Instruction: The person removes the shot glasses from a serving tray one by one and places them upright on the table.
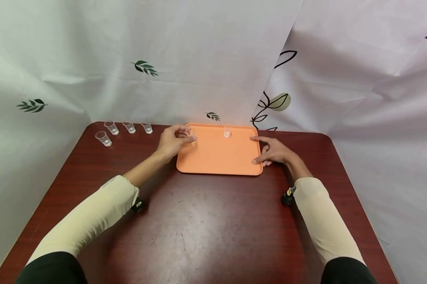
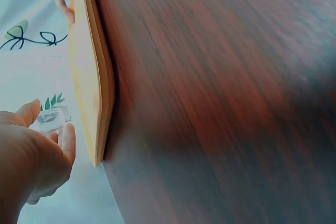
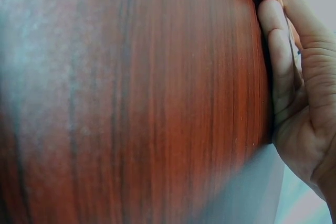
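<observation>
My left hand (image 1: 173, 141) pinches a small clear plastic cup (image 1: 191, 134) between thumb and fingers, at the left end of an orange tray (image 1: 217, 157). The left wrist view shows the cup (image 2: 52, 119) at the fingertips, beside the tray's edge (image 2: 100, 87). Whether its base touches the tray I cannot tell. Another clear cup (image 1: 228, 130) stands upright near the tray's back rim. My right hand (image 1: 274, 151) grips the tray's right edge, its thumb and index finger over the rim; in the right wrist view other fingers (image 3: 281, 61) lie low against the tabletop.
Several more clear cups stand at the table's back left corner, among them one nearer cup (image 1: 103, 139) and one closest to the tray (image 1: 147, 127). A dark red wooden table (image 1: 206, 225) lies beneath. A white curtain (image 1: 199, 59) with leaf prints hangs behind it.
</observation>
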`<move>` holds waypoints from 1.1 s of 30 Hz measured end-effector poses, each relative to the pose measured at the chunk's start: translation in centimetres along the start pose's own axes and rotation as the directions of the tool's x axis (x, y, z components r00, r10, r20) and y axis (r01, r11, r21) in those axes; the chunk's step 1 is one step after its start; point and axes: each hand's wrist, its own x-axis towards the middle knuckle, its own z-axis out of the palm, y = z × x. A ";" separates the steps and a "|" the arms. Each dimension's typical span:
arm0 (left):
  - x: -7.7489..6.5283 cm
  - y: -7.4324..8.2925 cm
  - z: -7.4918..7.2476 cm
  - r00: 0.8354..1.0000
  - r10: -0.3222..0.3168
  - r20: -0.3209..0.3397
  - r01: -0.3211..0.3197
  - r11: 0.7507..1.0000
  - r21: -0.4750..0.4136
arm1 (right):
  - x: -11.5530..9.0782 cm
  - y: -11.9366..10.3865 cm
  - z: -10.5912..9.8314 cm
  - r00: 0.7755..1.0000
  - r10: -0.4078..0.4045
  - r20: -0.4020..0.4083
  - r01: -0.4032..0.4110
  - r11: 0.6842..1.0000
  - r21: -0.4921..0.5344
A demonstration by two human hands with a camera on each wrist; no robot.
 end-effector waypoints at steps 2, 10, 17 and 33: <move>-0.1 -0.3 -0.5 1.000 -0.003 -0.020 0.003 1.000 0.000 | 0.0 0.0 0.0 1.000 0.003 0.001 -0.003 1.000 0.002; -0.4 -1.4 -2.4 0.995 -0.018 -0.093 0.018 1.000 -0.003 | 0.1 0.0 0.0 1.000 0.002 0.000 -0.002 1.000 -0.007; -0.9 -2.2 -3.8 0.990 -0.025 -0.136 0.025 1.000 -0.003 | 0.1 -0.1 0.1 1.000 0.002 0.003 -0.002 1.000 0.000; -2.1 -4.8 -7.7 0.975 -0.139 -0.175 0.137 0.990 -0.024 | 0.3 0.1 0.0 1.000 -0.003 -0.002 0.003 1.000 -0.011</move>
